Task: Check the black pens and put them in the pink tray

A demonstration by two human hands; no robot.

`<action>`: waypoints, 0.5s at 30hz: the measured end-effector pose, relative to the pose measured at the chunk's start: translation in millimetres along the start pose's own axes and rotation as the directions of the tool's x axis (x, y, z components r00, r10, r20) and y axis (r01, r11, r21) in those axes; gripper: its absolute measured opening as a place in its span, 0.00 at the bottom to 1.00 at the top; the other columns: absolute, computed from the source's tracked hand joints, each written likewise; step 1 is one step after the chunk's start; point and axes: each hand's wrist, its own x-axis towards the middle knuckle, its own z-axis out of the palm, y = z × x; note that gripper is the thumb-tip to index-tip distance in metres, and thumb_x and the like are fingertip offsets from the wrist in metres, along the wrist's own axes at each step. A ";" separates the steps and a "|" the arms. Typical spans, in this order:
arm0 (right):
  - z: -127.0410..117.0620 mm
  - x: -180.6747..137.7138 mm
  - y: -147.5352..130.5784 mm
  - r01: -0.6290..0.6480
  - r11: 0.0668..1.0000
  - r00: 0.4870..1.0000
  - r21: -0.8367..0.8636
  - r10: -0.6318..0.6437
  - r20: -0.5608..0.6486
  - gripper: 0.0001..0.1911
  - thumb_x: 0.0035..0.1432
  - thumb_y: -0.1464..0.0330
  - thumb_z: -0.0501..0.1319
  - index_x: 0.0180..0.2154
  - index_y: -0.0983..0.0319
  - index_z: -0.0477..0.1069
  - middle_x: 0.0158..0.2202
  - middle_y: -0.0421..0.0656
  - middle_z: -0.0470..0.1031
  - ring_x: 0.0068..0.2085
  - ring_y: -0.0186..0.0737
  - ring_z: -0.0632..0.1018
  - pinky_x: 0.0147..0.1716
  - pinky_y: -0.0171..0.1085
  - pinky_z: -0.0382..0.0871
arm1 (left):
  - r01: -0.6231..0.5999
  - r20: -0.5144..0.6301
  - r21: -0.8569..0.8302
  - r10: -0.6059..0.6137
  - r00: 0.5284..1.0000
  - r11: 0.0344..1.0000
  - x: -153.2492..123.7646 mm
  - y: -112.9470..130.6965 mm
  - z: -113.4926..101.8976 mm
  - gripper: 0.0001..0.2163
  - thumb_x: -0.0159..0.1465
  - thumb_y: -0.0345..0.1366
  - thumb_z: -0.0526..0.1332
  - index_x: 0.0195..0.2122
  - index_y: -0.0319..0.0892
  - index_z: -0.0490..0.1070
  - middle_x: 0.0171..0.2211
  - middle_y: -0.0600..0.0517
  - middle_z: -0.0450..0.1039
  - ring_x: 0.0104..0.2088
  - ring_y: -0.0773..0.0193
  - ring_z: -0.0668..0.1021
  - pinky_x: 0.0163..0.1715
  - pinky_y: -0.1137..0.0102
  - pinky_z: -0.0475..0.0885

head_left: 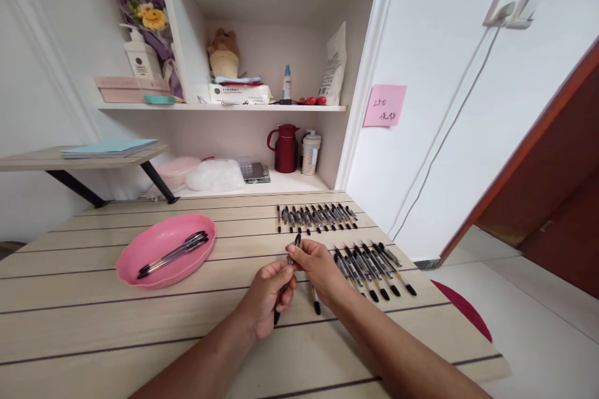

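Both hands grip one black pen above the bench.
The left hand (267,292) clasps the lower barrel of the pen (286,280), the right hand (314,265) pinches its upper part; a pen row (372,268) lies just right, a pink tray (163,250) well left.

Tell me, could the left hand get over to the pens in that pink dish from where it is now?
Probably yes. The left hand is on the same side as the pink dish, with only bare tabletop between. But both hands grip a pen; the right hand would have to keep it.
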 end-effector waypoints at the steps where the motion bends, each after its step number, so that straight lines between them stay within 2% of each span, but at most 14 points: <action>1: 1.1 -0.8 1.9 0.002 1.000 0.999 -0.011 -0.002 -0.033 0.17 0.43 0.58 0.62 0.19 0.64 0.63 0.15 0.34 0.62 0.17 0.25 0.61 0.18 0.29 0.54 | 0.003 0.003 0.020 -0.003 1.000 1.000 -0.5 -0.3 -0.2 0.10 0.54 0.40 0.59 0.25 0.38 0.64 0.19 0.58 0.63 0.11 0.81 0.56 0.10 0.79 0.44; 5: 1.5 -2.7 1.2 -0.042 0.996 0.998 0.075 0.045 -0.036 0.15 0.44 0.58 0.62 0.25 0.66 0.68 0.21 0.38 0.68 0.19 0.25 0.63 0.21 0.29 0.57 | -0.020 0.038 0.064 0.018 0.999 0.998 -4.2 0.4 0.4 0.10 0.55 0.40 0.57 0.26 0.38 0.64 0.19 0.57 0.64 0.11 0.81 0.55 0.11 0.79 0.43; 8: -1.7 -1.8 -2.4 -0.084 0.983 0.996 0.165 0.084 0.005 0.16 0.44 0.59 0.62 0.29 0.65 0.69 0.23 0.38 0.69 0.20 0.25 0.64 0.24 0.30 0.60 | -0.040 0.067 0.067 0.036 0.997 0.997 -6.8 0.5 2.5 0.09 0.56 0.40 0.56 0.32 0.39 0.65 0.21 0.57 0.65 0.12 0.80 0.55 0.11 0.79 0.43; 10: -5.4 0.4 -5.0 -0.058 0.981 0.998 0.185 0.058 0.002 0.16 0.44 0.59 0.61 0.32 0.65 0.69 0.24 0.39 0.70 0.22 0.27 0.67 0.26 0.31 0.61 | -0.047 0.076 0.071 0.041 0.996 0.996 -7.5 -0.5 3.5 0.11 0.56 0.41 0.56 0.37 0.41 0.65 0.21 0.57 0.64 0.12 0.80 0.55 0.10 0.79 0.44; 13: -13.8 6.0 -11.0 0.012 0.986 0.997 0.164 0.002 -0.082 0.17 0.46 0.59 0.60 0.35 0.63 0.69 0.27 0.39 0.70 0.26 0.30 0.69 0.26 0.31 0.61 | -0.018 0.044 0.083 0.014 0.999 0.996 -7.0 -2.7 2.7 0.14 0.56 0.40 0.56 0.42 0.41 0.65 0.19 0.58 0.64 0.11 0.79 0.56 0.10 0.78 0.46; 15: -21.5 10.5 -16.4 0.034 0.996 0.989 0.086 -0.021 -0.149 0.17 0.45 0.59 0.60 0.35 0.63 0.69 0.26 0.39 0.69 0.26 0.30 0.69 0.25 0.30 0.61 | -0.005 -0.014 0.063 0.006 1.000 0.998 -5.6 -3.4 0.7 0.15 0.55 0.39 0.56 0.43 0.41 0.65 0.19 0.58 0.64 0.11 0.78 0.57 0.10 0.78 0.47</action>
